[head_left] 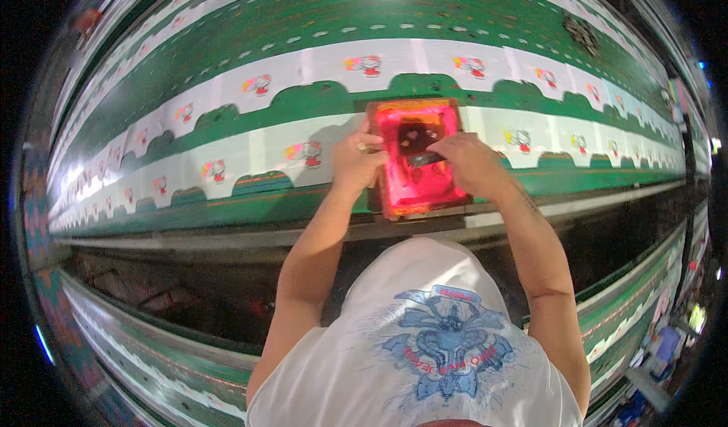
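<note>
A screen-printing frame (413,192) with bright pink-red ink over its mesh lies on the near row of white cut pieces (258,150), which sit on the green table. My left hand (358,158) is closed round the frame's left edge, a ring on one finger. Inside the frame, my right hand (474,161) grips a small dark squeegee (426,159) by its top. Dark ink or an opening shows at the mesh's upper middle; I cannot tell which. Small red and yellow printed figures (305,153) repeat along the white pieces on both sides of the frame.
The long green table (318,97) stretches left and right, with a second row of white printed pieces (364,57) farther away. A dark clump (581,34) lies at the far right. Behind me, past a dark aisle (205,298), runs another green table (163,351) with white pieces.
</note>
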### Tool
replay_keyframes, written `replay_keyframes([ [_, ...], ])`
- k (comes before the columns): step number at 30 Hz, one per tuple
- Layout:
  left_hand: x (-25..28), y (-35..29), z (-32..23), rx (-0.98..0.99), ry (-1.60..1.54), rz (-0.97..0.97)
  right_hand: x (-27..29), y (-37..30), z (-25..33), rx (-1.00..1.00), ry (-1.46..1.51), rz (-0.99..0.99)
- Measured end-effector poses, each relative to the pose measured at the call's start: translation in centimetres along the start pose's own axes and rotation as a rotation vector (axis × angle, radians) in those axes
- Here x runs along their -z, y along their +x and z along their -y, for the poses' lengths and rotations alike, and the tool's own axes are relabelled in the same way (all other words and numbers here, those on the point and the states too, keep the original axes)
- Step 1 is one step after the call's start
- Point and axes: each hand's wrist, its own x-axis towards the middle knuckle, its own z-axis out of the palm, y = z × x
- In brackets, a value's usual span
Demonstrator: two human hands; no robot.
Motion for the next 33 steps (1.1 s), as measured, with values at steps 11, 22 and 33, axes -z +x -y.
replay_keyframes([
  [11, -0.1, -0.2, -0.3, -0.03, -0.005, 0.054, -2.9, 3.4, 0.1, -0.056, -0.109, -0.181],
  [22, -0.3, -0.3, 0.0, -0.125, 0.105, 0.015, -4.9, -4.8, 6.5, -0.007, -0.07, -0.125],
  [33, -4.0, -1.3, -3.2, -0.236, 0.216, 0.029, -5.4, -9.4, 2.6, -0.018, 0.139, -0.395],
])
